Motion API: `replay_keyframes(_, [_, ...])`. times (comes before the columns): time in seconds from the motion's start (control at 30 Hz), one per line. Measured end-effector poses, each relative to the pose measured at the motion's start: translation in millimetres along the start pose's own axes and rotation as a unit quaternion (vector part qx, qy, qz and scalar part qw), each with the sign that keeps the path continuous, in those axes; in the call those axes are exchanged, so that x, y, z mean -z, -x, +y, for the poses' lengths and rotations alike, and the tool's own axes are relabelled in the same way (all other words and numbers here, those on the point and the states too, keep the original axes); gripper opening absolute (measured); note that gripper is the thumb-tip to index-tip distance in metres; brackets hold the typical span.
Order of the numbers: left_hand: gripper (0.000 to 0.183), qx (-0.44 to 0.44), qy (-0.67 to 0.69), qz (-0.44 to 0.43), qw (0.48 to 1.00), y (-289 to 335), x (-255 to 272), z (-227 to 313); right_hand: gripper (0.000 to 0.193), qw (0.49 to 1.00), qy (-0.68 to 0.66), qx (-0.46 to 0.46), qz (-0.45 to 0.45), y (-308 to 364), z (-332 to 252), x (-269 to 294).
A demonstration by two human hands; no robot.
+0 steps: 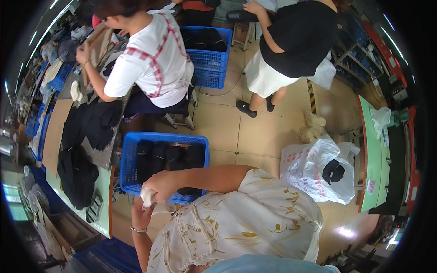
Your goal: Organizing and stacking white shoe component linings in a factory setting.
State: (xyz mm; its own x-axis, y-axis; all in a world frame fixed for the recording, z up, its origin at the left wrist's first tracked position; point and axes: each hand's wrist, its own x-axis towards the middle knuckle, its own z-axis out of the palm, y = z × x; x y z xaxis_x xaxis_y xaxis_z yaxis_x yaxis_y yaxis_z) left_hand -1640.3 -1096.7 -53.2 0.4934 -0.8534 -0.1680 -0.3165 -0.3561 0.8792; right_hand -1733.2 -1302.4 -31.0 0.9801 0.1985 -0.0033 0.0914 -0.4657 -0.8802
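Note:
My right hand (162,184) reaches across from the right, its fingers closed on a small bunched white cloth (147,196). Just below it, my left hand (142,215), with a bracelet at the wrist, grips the lower side of the same cloth. The cloth's exact kind does not show. Behind my hands stands a blue plastic basket (129,135) of rolled black fabric bundles (175,155), partly covered by my right forearm. On the table (105,200) to the left lie black fabric pieces (78,175) and a striped black-and-white item (94,209).
A person in a white top (150,59) sits at the table's far end; another in a black top (300,41) stands beyond. Stacked blue baskets (209,68) are between them. A white plastic sack (300,166) with black bundles is at right, before a green table (373,159).

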Motion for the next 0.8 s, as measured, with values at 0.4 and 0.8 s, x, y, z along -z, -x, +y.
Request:
replay_keyframes(0.4, [0.022,0.019,-0.017,0.09,0.996,173,97,-100,0.033,0.991,0.02,-0.012,-0.132,-126,-78,-173])
replay_keyframes(0.8, [0.044,0.073,0.071,0.207,0.973,340,160,-234,0.017,0.986,0.069,0.105,-0.113,-212,-202,-301])
